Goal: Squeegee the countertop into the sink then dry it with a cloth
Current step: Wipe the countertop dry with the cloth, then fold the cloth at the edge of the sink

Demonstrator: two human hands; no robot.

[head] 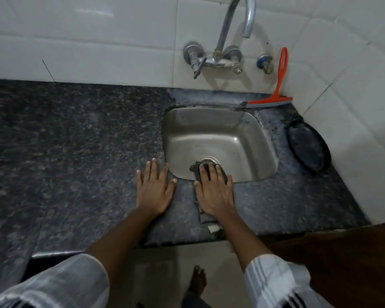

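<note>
A dark speckled granite countertop [76, 141] holds a steel sink [249, 138] set into it. My right hand [215, 192] presses flat on a dark grey cloth [207, 221] at the sink's front rim; the cloth's far end hangs over the rim into the sink near the drain. Palm down, with its fingers spread, my left hand [153, 187] lies on the bare counter just left of the sink's front corner and holds nothing. An orange squeegee [276, 94] stands behind the sink, its handle leaning against the tiled wall.
A wall-mounted metal tap [229, 30] arches over the sink. A black round pan [309, 147] leans against the right wall beside the sink. White tiles back the counter. A brown wooden surface [342, 258] lies at lower right. My foot shows on the floor below.
</note>
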